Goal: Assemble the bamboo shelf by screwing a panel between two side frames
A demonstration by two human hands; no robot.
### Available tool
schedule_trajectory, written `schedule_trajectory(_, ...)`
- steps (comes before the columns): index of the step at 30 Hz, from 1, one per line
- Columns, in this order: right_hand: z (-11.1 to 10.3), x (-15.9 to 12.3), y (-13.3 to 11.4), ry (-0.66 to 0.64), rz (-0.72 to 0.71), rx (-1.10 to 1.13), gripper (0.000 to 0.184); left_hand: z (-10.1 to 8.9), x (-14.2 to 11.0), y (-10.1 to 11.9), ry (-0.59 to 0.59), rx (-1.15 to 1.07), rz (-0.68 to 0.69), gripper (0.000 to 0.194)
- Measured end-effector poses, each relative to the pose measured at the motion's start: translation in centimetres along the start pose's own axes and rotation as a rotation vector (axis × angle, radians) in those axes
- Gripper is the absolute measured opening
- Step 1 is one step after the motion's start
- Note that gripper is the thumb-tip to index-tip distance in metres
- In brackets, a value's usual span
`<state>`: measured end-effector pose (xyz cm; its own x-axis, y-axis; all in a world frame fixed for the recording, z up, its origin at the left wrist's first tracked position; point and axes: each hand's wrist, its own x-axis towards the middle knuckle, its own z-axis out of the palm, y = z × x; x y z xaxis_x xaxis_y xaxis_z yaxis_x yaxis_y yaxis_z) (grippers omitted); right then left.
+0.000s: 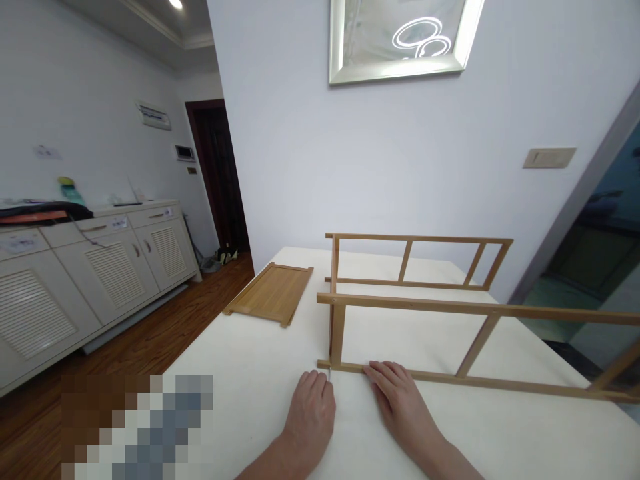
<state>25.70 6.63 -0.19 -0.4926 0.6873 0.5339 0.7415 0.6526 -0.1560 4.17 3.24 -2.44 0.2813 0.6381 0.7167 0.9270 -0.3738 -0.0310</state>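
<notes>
A wooden shelf frame (410,304) lies on its side on the white table (240,400), with two ladder-like sides joined by crosspieces at the left end. My left hand (310,413) is closed near the lower left corner of the near side. A thin metal rod (329,375) shows at its fingertips against the rail end; its exact kind is too small to tell. My right hand (403,408) grips the near bottom rail (440,379) a little further right, fingers together on the wood and thumb hidden.
A flat wooden panel (273,293) with notched corners lies at the table's left back. Behind the table rises a wall with a framed picture (400,40) and a switch (549,158). A white cabinet (115,260) with things on top stands at the left, and a doorway opens at the right.
</notes>
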Motion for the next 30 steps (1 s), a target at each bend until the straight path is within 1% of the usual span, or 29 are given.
schedule_trajectory(4, -0.1, 0.0, -0.1, 0.002, -0.001, -0.001, 0.039, 0.1, 0.1, -0.1, -0.008, 0.020, 0.059, 0.026)
schedule_trajectory(8, 0.0, 0.0, -0.1, -0.001, 0.008, -0.003, 0.039, -0.3, 0.5, -0.2, 0.015, -0.003, 0.105, 0.025)
schedule_trajectory(13, -0.1, 0.1, -0.1, 0.008, -0.001, 0.001, 0.040, -0.5, 0.6, -0.3, 0.013, -0.020, 0.119, 0.026)
schedule_trajectory(17, -0.1, 0.1, -0.1, 0.015, -0.004, 0.003, 0.039, -0.6, 0.6, -0.2, -0.036, -0.011, 0.098, 0.027)
schedule_trajectory(19, -0.1, 0.0, -0.1, 0.016, -0.006, -0.001, 0.039, -0.7, 0.7, -0.3, -0.071, -0.045, 0.069, 0.026)
schedule_trajectory(23, -0.1, 0.0, -0.1, 0.019, -0.007, -0.005, 0.039, -1.1, 0.7, -0.6, -0.132, -0.196, -0.080, 0.020)
schedule_trajectory(25, -0.2, 0.0, -0.2, 0.013, 0.001, -0.004, 0.038, -1.2, 0.7, -0.9, -0.155, -0.258, -0.119, 0.019)
schedule_trajectory(28, -0.4, 0.0, -0.4, -0.006, 0.018, 0.000, 0.037, -1.4, 0.6, -1.1, -0.201, -0.334, -0.110, 0.018)
schedule_trajectory(30, -0.5, 0.0, -0.5, -0.012, 0.024, 0.002, 0.037, -1.7, 0.5, -1.0, -0.235, -0.386, -0.074, 0.017)
